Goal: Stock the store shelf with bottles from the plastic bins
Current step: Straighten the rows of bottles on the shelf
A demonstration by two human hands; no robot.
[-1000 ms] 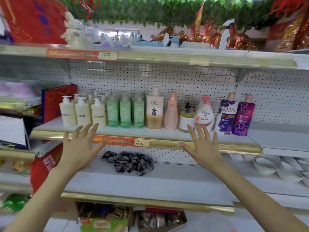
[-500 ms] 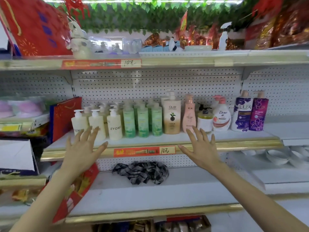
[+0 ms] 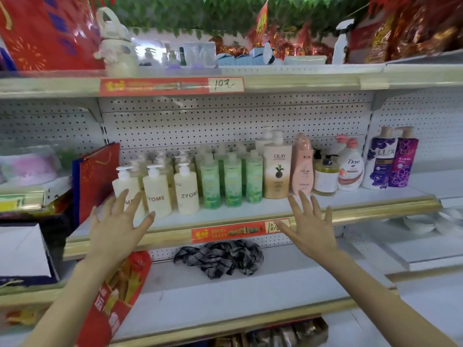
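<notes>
Partly behind left hand [image 3: 114, 231], ZYOME bottle [image 3: 124, 182]

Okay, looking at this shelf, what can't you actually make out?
In the head view:
1. Label of the leftmost white bottle: partly covered by the left hand.
2. Number on the price tag: partly covered by the right hand.
3. The back-row bottles: blurred, hidden by the front bottles.
4. The boxes below: cut off by the bottom edge.
5. The bins: none in frame.

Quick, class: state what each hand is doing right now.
Left hand: open, fingers spread, holding nothing.
Right hand: open, fingers spread, holding nothing.
</notes>
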